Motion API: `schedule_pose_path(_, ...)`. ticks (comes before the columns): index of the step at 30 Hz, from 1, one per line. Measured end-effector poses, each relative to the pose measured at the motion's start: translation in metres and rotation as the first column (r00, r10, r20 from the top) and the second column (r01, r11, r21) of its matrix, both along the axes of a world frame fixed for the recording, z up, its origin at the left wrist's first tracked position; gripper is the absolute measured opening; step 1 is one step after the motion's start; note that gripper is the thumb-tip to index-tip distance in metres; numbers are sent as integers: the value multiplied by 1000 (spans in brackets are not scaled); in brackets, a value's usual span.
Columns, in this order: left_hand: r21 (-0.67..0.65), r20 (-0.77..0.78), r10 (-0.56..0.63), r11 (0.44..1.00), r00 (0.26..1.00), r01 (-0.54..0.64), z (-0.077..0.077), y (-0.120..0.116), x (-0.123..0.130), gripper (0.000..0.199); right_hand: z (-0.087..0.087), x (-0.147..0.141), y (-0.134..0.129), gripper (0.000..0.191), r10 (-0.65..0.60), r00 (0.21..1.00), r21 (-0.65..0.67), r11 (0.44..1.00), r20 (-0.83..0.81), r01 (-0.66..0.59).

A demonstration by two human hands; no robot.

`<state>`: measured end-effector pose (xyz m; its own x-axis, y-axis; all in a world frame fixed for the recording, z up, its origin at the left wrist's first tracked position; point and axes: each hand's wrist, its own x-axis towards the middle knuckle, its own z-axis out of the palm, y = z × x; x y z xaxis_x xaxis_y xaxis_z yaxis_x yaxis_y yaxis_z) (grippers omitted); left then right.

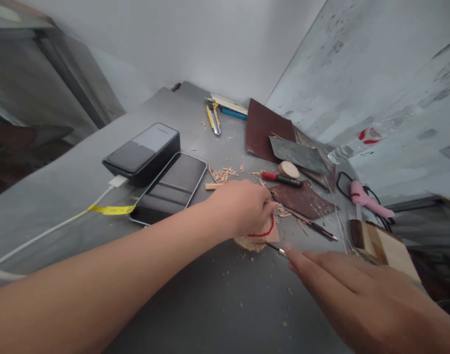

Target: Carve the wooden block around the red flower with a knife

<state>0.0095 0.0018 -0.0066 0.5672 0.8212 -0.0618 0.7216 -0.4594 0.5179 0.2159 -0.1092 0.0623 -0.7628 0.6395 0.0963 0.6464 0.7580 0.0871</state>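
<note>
One grey worktop (195, 300), carrying the work. One right hand (343, 290), curled around a slim tool (283, 252), handle hidden in its grasp. One left hand (243, 209), clasping a red-marked wood piece (274, 235) from above, presumably to steady it against the tool; piece sits mid-worktop, near edge towards the tool's dark shaft, contact unclear. Sundry pale shavings (223, 175), beyond the left hand, seemingly left where they fell.
</note>
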Motion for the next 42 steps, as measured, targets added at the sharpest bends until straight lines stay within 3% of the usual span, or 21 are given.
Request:
schedule_pose_path(3, 20, -1, -8, 1000, 1000, 8, -1, -1, 2, 43, 0, -3, -2, 59, 109, 986, 60, 991, 129, -117)
schedule_pose_path(6, 27, -5, -5, 1000, 1000, 6, -2, -3, 3, 43, -8, 0, -2, 57, 68, 994, 3, 998, 85, -68)
schedule_pose_path(11, 35, -11, 1, 999, 1000, 0, 0, -6, 4, 44, -18, 3, 10, 31, -30, 998, -104, 994, -57, 24)
schedule_pose_path(17, 37, -14, 18, 999, 1000, -17, -2, -6, 6, 44, -14, 1, 26, 35, -41, 993, -207, 978, -110, 18)
schedule_pose_path(25, 48, -35, 19, 999, 999, -17, 0, -6, 6, 45, -25, -4, 21, 17, -300, 937, -410, 888, -179, 206)
schedule_pose_path(28, 44, -40, 17, 999, 999, -15, 1, -5, 6, 45, -30, 0, 23, 16, -336, 931, -460, 855, -143, 238)
schedule_pose_path(33, 39, -36, 25, 999, 999, -23, 0, -5, 6, 45, -39, 10, 26, 20, -305, 923, -441, 880, -234, 179)
schedule_pose_path(37, 37, -32, 34, 999, 999, -33, -1, -5, 7, 44, -43, 2, 13, 23, -446, 863, -492, 821, -237, 289)
schedule_pose_path(39, 36, -36, 41, 999, 999, -40, -1, -6, 7, 44, -45, 0, 6, 23, -401, 882, -411, 868, -248, 279)
schedule_pose_path(42, 39, -42, 44, 998, 998, -43, -1, -7, 8, 45, -48, 7, 5, 24, -155, 973, -207, 971, -174, 117)
